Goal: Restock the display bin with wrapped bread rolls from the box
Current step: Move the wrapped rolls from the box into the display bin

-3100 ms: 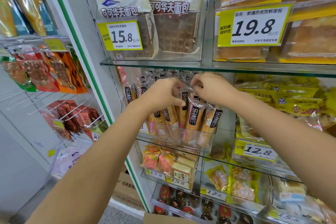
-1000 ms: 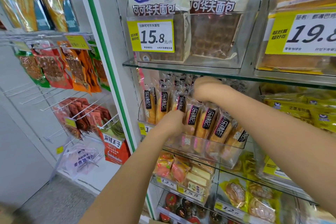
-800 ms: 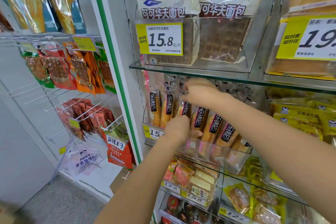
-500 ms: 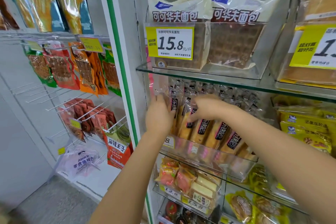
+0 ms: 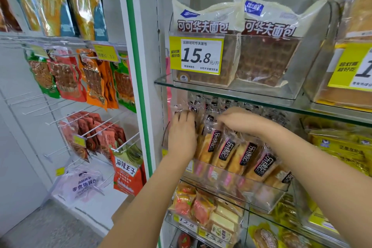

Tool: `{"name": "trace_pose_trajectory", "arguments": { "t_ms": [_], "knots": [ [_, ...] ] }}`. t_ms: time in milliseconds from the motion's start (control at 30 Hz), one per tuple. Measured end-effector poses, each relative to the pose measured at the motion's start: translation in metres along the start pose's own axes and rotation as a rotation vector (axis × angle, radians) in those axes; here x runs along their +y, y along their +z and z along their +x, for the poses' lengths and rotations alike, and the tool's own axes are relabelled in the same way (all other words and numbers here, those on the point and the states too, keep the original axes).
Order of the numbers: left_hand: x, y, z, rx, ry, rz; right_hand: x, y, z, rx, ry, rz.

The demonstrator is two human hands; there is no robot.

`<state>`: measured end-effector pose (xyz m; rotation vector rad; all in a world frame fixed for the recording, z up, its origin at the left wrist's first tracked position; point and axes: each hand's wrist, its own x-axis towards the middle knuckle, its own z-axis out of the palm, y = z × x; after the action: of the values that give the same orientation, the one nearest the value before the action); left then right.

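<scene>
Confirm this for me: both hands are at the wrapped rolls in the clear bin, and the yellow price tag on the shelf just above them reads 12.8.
One detail is wrong. In the head view, the yellow price tag on the glass shelf above reads 15.8, not 12.8. The rest holds: the left hand and the right hand are both at the wrapped rolls in the clear bin.

A white metal shelving upright with a green vertical stripe [image 5: 138,86] divides the scene. To its left, a plain white wall panel [image 5: 18,119] carries thin white wire hooks [image 5: 68,117]. To its right run clear glass shelves [image 5: 231,94]. Below lies a grey speckled floor [image 5: 46,231]. The light is bright and even.
</scene>
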<state>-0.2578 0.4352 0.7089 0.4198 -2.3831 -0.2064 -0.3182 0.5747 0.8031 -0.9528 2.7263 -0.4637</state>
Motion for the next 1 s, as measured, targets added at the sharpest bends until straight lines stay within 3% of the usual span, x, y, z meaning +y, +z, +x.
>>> {"name": "trace_pose_trajectory", "arguments": {
  "t_ms": [100, 233, 500, 633, 1000],
  "knots": [
    [0.013, 0.002, -0.011, -0.107, 0.049, -0.213, -0.001, -0.005, 0.015, 0.142, 0.069, -0.058],
    [0.014, 0.007, -0.019, -0.123, 0.104, -0.325, 0.003, 0.000, 0.024, 0.199, 0.135, -0.140],
    [0.007, 0.007, -0.026, -0.137, 0.075, -0.285, 0.005, -0.011, 0.035, 0.027, 0.093, -0.181],
    [-0.005, 0.011, -0.027, -0.174, -0.038, -0.159, 0.006, -0.010, 0.043, -0.052, 0.039, -0.102],
    [-0.017, 0.017, -0.026, -0.191, 0.008, -0.273, 0.005, -0.007, 0.047, -0.003, 0.045, -0.079]
  ]
}}
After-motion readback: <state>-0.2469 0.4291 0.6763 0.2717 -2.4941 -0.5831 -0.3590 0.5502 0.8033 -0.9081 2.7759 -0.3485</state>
